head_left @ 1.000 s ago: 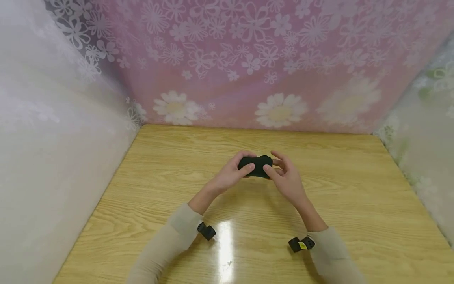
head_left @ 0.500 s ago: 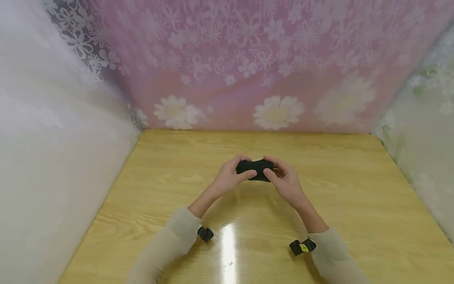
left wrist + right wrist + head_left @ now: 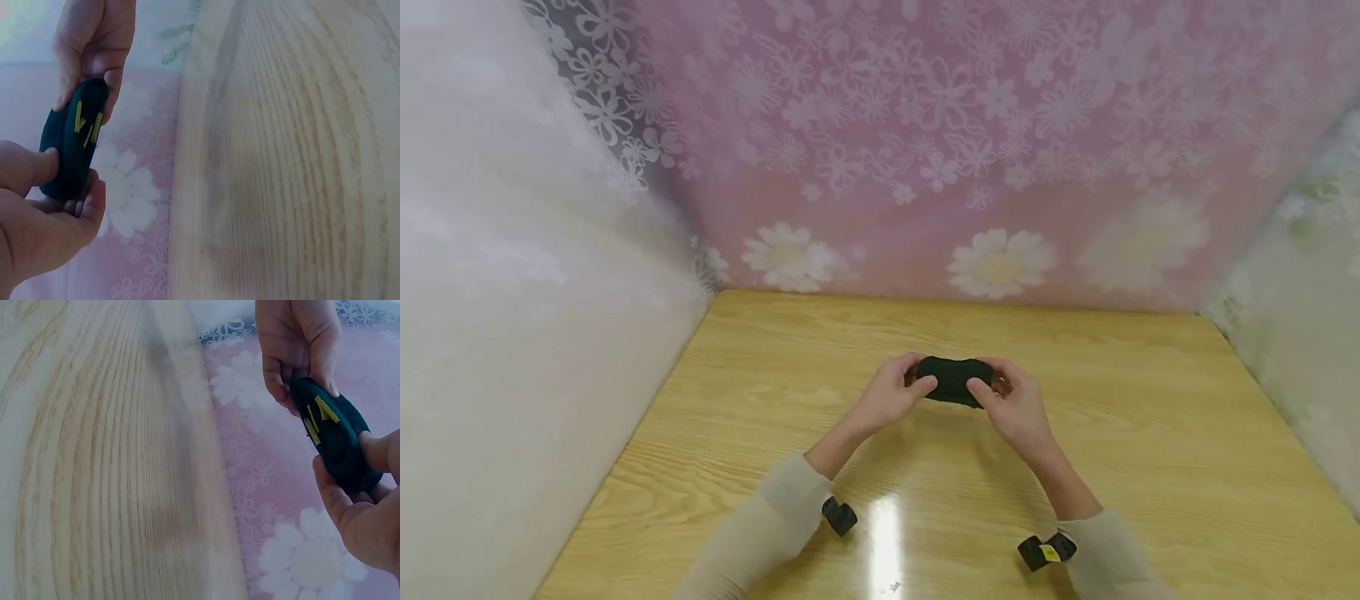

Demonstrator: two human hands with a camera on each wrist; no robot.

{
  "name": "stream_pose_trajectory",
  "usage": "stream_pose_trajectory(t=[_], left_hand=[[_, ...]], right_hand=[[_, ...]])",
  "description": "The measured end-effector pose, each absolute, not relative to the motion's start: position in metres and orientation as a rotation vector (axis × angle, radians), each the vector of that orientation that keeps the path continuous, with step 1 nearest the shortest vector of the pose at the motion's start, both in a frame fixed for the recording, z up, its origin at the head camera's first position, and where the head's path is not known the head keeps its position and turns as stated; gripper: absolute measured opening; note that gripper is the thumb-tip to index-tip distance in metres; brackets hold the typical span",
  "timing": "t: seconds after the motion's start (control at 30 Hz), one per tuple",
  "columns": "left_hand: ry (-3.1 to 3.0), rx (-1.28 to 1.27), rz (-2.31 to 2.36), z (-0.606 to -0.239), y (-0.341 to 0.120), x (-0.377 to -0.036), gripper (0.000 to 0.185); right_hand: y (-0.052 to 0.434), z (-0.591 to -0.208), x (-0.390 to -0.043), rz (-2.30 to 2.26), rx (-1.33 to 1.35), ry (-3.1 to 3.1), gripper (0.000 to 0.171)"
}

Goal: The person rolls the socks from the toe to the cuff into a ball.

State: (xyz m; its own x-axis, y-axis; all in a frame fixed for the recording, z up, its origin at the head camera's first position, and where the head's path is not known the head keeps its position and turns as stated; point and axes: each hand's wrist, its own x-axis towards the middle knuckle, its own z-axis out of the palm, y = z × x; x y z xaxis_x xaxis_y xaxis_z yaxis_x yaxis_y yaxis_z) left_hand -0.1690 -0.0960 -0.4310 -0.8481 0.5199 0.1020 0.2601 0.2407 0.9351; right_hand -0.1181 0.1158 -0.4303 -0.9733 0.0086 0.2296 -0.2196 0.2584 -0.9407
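A small dark fabric bundle with short yellow marks is held above the wooden table near its middle. My left hand pinches its left end between thumb and fingers. My right hand pinches its right end the same way. In the left wrist view the bundle stands on edge between my left hand below and my right hand above. The right wrist view shows the bundle between my right hand and my left hand. Beige sleeves cover both forearms.
A pink flowered sheet closes off the back of the table. Pale sheets stand at the left and right sides. Black wrist cameras sit at the cuffs. A light glare lies on the near tabletop.
My right fingers, stretched out a second ago, have curled onto the bundle. Both hands have drawn closer together around it, and the bundle looks more compact.
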Motion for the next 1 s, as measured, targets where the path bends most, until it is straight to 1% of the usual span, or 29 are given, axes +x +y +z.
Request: stream_pose_trajectory(t=[0.1, 0.3, 0.4, 0.57, 0.7, 0.87, 1.0], left_hand=[[2.330, 0.697, 1.629, -0.433, -0.090, -0.167, 0.035], [2.291, 0.509, 1.709, -0.435, -0.086, -0.175, 0.041], [2.275, 0.422, 1.712, -0.440, -0.084, -0.179, 0.044], [2.300, 0.304, 1.687, -0.450, -0.076, -0.188, 0.042], [2.328, 0.248, 1.694, -0.456, -0.069, -0.198, 0.039], [2.375, 0.220, 1.641, -0.463, -0.063, -0.204, 0.037], [2.414, 0.212, 1.595, -0.471, -0.058, -0.207, 0.034]], right_hand=[[0.118, -0.432, -0.118, 1.780, 0.152, -2.359, 0.040], [0.125, -0.436, -0.129, 1.911, 0.019, -2.442, 0.053], [0.126, -0.439, -0.133, 1.999, -0.077, -2.461, 0.056], [0.129, -0.443, -0.140, 2.064, -0.191, -2.481, 0.056], [0.131, -0.445, -0.148, 2.041, -0.190, -2.532, 0.056], [0.133, -0.454, -0.159, 1.988, -0.207, -2.560, 0.049], [0.136, -0.465, -0.169, 1.880, -0.214, -2.653, 0.047]])
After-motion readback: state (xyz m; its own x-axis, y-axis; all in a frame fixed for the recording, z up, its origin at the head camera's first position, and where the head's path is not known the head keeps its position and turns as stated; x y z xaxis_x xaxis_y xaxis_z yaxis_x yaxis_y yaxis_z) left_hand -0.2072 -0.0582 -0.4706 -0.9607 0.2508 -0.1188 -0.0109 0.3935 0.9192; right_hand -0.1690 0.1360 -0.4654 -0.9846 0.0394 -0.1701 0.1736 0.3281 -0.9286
